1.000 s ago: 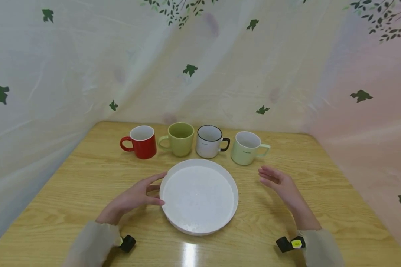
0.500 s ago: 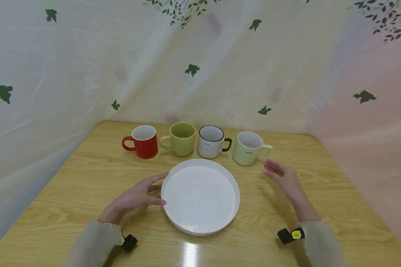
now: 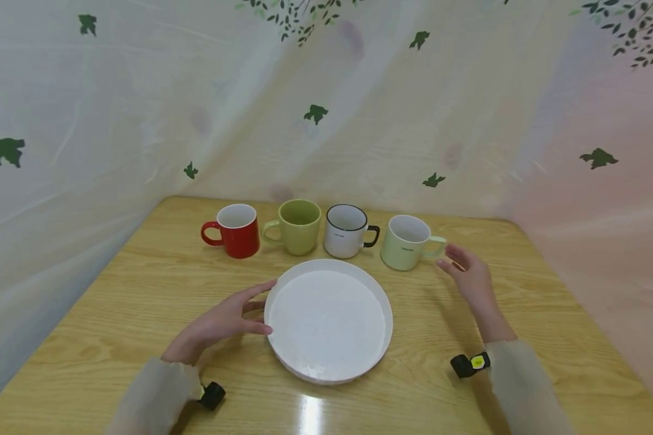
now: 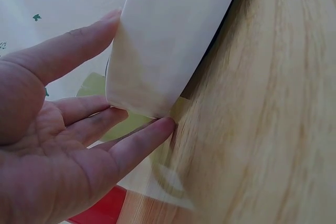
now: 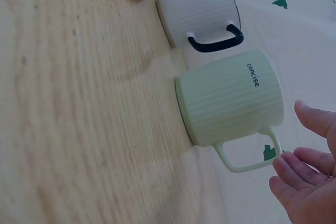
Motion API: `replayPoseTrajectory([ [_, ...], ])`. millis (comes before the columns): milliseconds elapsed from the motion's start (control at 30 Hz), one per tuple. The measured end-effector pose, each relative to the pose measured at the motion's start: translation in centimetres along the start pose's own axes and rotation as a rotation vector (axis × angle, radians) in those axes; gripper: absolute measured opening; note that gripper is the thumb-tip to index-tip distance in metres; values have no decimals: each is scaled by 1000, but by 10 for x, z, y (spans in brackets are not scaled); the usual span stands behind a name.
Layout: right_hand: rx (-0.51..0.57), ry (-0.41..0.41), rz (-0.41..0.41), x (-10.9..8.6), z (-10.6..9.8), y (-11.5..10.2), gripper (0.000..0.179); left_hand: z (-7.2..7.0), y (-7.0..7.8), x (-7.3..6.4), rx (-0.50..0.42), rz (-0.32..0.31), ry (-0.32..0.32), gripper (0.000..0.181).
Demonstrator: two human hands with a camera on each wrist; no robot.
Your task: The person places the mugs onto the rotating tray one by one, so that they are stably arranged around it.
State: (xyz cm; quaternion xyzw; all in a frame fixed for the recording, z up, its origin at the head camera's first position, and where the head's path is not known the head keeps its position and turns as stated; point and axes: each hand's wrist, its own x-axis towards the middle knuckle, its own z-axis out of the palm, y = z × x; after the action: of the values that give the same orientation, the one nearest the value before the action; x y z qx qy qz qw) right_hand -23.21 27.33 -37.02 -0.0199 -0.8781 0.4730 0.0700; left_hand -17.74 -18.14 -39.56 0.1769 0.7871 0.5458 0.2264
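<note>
The fingers of the right hand (image 3: 470,278) are parted and loosely bent, gripping nothing, with the thumb well apart from them. Just beside their tips is the handle (image 5: 239,169) of the pale green "concise" mug (image 5: 226,98) — it juts rightward, toward that hand, much the nearer of the two. Whether a fingertip brushes it, I can't tell from here. The mug stands upright, to the left of those fingers. The left hand (image 3: 228,315) has its fingers spread against the side of the round white tray (image 3: 329,320), touching it without curling round. The tray lies flat, nearer the person than the mugs. Leftward from the pale green one stand the black-rimmed white mug (image 3: 343,239), the yellow-green mug (image 3: 300,234) and the red mug (image 3: 243,240) — all upright on the wooden table (image 3: 114,296), before a bird-printed curtain (image 3: 239,109).
</note>
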Motion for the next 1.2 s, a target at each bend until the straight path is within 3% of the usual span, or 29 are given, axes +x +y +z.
replayPoseTrajectory([
  [333, 3, 58, 33, 17, -3, 5, 57, 1, 0, 3, 10, -12, -13, 91],
  [700, -9, 55, 32, 35, -1, 9, 55, 1, -2, 3, 3, -6, -10, 90],
  [1200, 42, 87, 76, 42, 8, 8, 49, 0, 0, 1, 30, -21, 5, 88],
])
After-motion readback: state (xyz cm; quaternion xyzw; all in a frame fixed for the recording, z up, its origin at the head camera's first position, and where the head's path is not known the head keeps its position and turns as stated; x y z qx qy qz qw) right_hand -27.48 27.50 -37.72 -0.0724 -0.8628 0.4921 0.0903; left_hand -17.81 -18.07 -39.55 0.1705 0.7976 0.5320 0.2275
